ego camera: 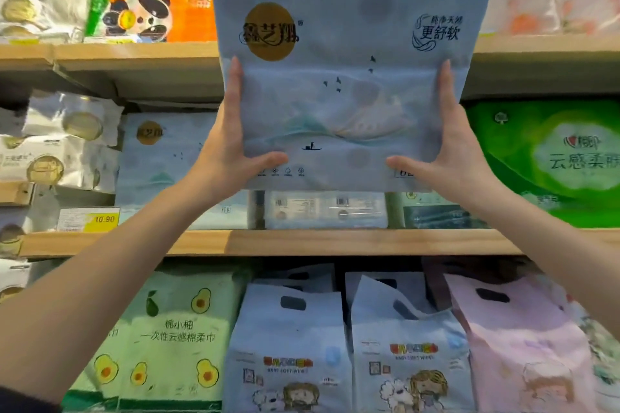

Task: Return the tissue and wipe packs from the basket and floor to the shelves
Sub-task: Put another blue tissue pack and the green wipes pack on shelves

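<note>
A large pale-blue tissue pack with a gold round logo and a small boat drawing is held up in front of the shelves. My left hand grips its lower left side, thumb on the front. My right hand grips its lower right side the same way. The pack's top reaches the upper wooden shelf and its bottom hangs above the middle shelf. A matching pale-blue pack stands on the middle shelf behind my left wrist. Basket and floor are out of sight.
A green pack fills the middle shelf's right side, white wipe packs its left. An orange panda pack sits on the upper shelf. Below stand avocado-print packs, blue baby-wipe bags and a pink bag. A yellow price tag reads 10.90.
</note>
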Available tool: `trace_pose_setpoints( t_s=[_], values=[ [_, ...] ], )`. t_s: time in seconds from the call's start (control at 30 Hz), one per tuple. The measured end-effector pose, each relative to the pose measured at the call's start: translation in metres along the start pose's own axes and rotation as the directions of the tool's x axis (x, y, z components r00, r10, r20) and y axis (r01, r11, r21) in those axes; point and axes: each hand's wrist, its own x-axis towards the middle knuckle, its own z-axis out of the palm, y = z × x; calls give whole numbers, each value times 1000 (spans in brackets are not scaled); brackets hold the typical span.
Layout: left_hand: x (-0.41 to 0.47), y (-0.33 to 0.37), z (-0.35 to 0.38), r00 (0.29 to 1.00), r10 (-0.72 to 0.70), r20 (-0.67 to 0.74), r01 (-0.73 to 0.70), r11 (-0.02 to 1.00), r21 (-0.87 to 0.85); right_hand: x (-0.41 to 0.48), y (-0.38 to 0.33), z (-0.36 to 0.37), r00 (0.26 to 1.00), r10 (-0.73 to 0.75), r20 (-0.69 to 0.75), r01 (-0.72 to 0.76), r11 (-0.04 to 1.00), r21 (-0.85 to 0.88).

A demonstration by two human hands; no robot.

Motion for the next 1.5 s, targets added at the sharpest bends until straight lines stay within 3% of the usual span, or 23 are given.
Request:
trace_pose_setpoints(
  t_s=[0.17,0.63,0.73,0.87,1.17,1.33,1.5],
  values=[
    [5,-23,17,1000,15,-23,-15,1000,2,5,19,16,999,-40,-22,39,998,-54],
    [-7,-62,51,986,-167,28,165,985,56,-3,58,47,995,100,16,-100,995,14],
    [-13,-69,53,973,-216,83,216,976,13,-8,61,51,990,124,64,-123,992,-12],
    [-15,-76,55,959,-261,110,253,964,82,-10,66,56,971,198,134,-195,980,-32],
    [15,-89,55,843,-467,267,414,880,232,17,83,55,832,368,415,-312,929,-199],
    [25,-95,59,769,-586,257,467,789,400,30,86,59,745,441,500,-282,888,-363],
    [28,-98,65,765,-599,238,456,764,457,39,91,63,698,484,528,-239,852,-465]
  ],
)
